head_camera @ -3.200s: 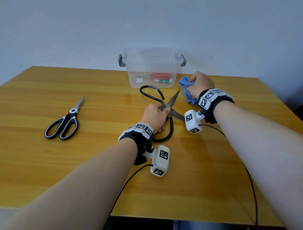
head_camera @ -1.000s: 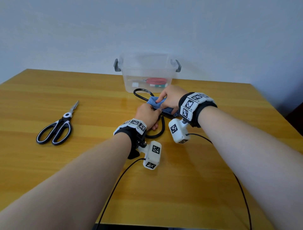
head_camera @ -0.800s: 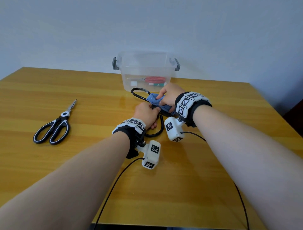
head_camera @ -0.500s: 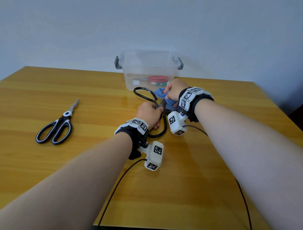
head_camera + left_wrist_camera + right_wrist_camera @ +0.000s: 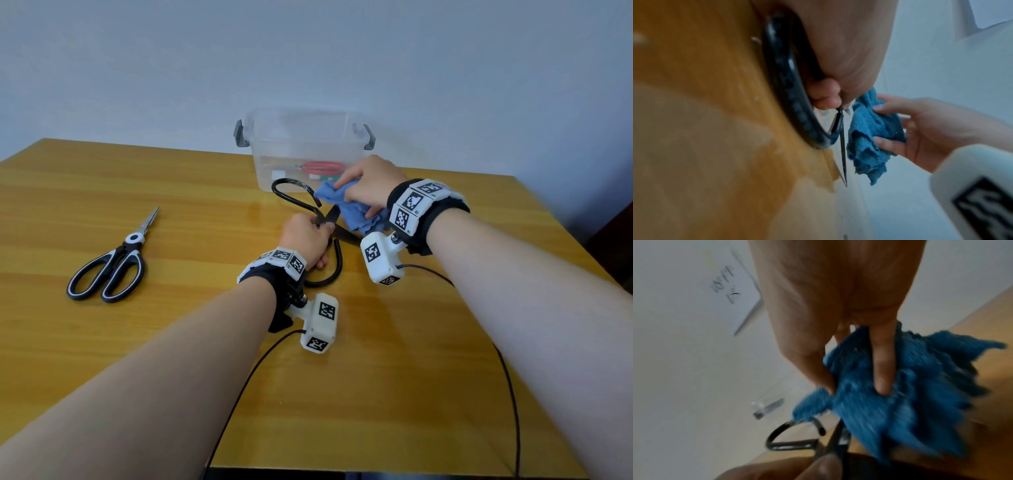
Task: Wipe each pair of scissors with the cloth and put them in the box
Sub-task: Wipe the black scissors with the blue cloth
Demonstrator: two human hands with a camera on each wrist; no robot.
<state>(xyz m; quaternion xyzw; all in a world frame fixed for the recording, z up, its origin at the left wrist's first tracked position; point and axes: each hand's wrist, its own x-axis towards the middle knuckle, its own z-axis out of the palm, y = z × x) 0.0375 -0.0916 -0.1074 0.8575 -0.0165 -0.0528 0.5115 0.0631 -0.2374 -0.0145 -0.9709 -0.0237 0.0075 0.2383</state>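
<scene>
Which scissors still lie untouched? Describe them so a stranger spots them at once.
Start at the clear box at the table's far edge, then look well to its left and nearer you. The scissors lie alone there, closed, with black-and-white handles, unlike the all-black pair being held.

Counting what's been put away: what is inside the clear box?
Through the clear box's wall, one red-handled pair of scissors lies on the bottom beside white labels. The right hand and blue cloth cover its near corner.

blue cloth (image 5: 349, 209), black scissors (image 5: 298, 197), yellow-brown table (image 5: 376, 394)
</scene>
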